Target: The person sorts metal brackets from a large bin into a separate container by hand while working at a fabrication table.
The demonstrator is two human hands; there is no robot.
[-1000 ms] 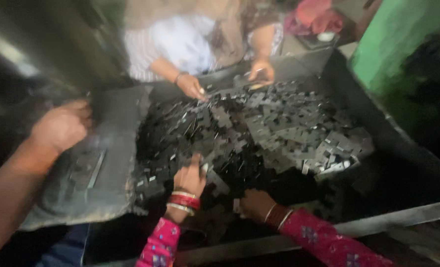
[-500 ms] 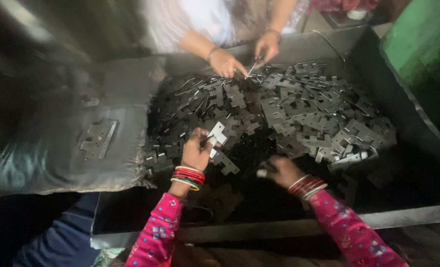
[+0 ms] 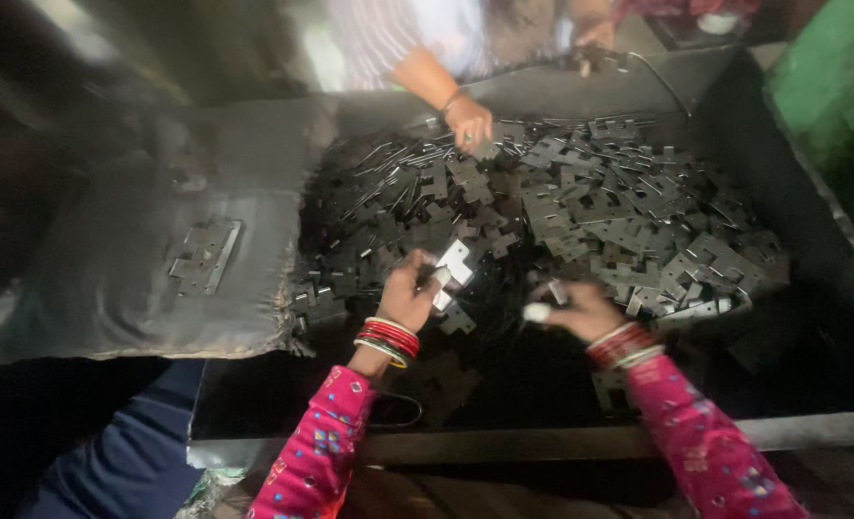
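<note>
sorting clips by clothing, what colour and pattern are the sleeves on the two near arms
Bright pink sleeves with small multicoloured printed patches, clearest in the head view.

Metal plates [image 3: 581, 207] are lying heaped in the tray [image 3: 811, 250]; a flat sheet [image 3: 158, 269] is lying to its left, with another person's hand [image 3: 469, 122] resting on the pile's far side.

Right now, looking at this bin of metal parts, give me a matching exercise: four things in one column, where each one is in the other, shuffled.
Things:
1. left hand
2. right hand
3. co-worker's hand
4. small stack of plates

Places:
A. far edge of the pile
B. on the grey sheet, left of the bin
C. holding a pale cross-shaped plate
D. low in the bin, beside the pile's near right part

Pairs: 1-C, 2-D, 3-A, 4-B
</note>
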